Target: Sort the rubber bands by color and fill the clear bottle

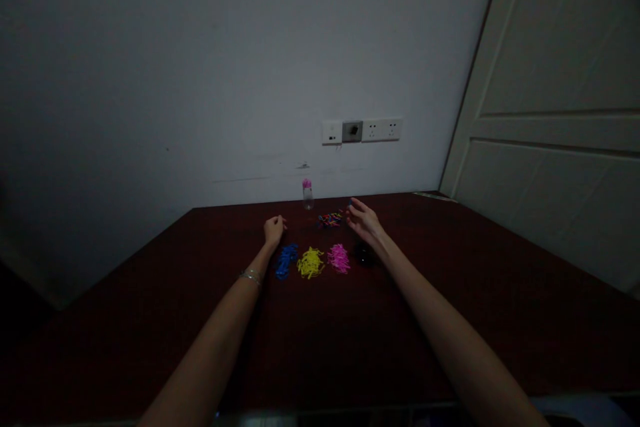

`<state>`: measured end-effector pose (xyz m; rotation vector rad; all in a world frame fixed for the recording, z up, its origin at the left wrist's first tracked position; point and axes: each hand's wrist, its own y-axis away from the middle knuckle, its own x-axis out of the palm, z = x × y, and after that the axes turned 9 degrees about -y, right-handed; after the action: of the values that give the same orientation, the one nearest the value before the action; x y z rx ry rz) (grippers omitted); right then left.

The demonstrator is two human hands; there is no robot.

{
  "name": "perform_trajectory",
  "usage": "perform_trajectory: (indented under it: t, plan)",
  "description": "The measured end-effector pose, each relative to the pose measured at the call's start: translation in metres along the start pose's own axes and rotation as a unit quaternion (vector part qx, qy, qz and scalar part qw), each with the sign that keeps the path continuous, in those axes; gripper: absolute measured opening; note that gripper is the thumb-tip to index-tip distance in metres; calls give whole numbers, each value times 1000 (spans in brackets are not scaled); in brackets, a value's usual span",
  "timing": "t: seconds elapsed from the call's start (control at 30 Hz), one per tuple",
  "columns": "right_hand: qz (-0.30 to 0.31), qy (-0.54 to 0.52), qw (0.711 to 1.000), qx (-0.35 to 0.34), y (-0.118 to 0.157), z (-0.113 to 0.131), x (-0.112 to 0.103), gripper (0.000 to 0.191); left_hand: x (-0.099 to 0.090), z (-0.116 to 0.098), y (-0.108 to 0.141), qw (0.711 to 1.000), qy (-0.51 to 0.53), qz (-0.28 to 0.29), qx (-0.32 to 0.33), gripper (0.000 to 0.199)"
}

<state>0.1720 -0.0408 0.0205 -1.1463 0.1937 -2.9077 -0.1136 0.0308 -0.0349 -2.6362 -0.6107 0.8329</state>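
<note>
Blue pieces [286, 261], yellow pieces [311, 263] and pink pieces [339, 258] lie in separate piles on the dark red table [320, 347]. Behind them is a small mixed-colour pile [330, 219]. My left hand [275, 229] rests behind the blue pile with its fingers curled together; what they hold, if anything, is hidden. To the right of the mixed pile, my right hand [363, 221] is raised with thumb and fingertips close around a tiny bluish piece. Just below it sits a dark, shiny pile or object [363, 253], too dim to tell.
A clear bottle with a pink top [307, 194] stands near the wall [200, 80]. Sockets and switches [373, 131] are mounted above the table's back edge. A pale panelled door [560, 80] is at the right.
</note>
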Motion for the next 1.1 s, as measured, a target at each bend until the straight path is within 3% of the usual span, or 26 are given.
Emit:
perform_trajectory:
  t: [0.17,0.27,0.33,0.43,0.63,0.73,0.83,0.93,1.1]
  plan:
    - [-7,14,1000,7,2,2,-5,38,-1,1,0,1000,-7,1,1,35]
    - [4,99,995,-1,1,-7,-1,36,-1,0,0,1000,-8,0,-2,35]
    - [48,187,981,-17,-1,-21,7,35,-2,-1,1,1000,-7,3,-7,35]
    - [141,325,934,-47,-2,-47,27,33,-4,-3,3,1000,-10,5,-10,34]
    - [311,519,788,-114,4,-92,64,39,-6,-6,7,999,-28,16,14,32]
    - [354,533,759,-116,5,-100,73,42,-7,-10,9,999,-43,16,29,30]
    - [357,530,760,-116,0,-96,72,41,-10,-16,12,998,-47,19,22,30]
    - [319,542,767,-126,-10,-78,59,40,-10,-20,15,999,-44,24,3,31]
    - [207,584,769,-156,-29,-24,5,34,-9,-17,13,998,-44,34,15,32]
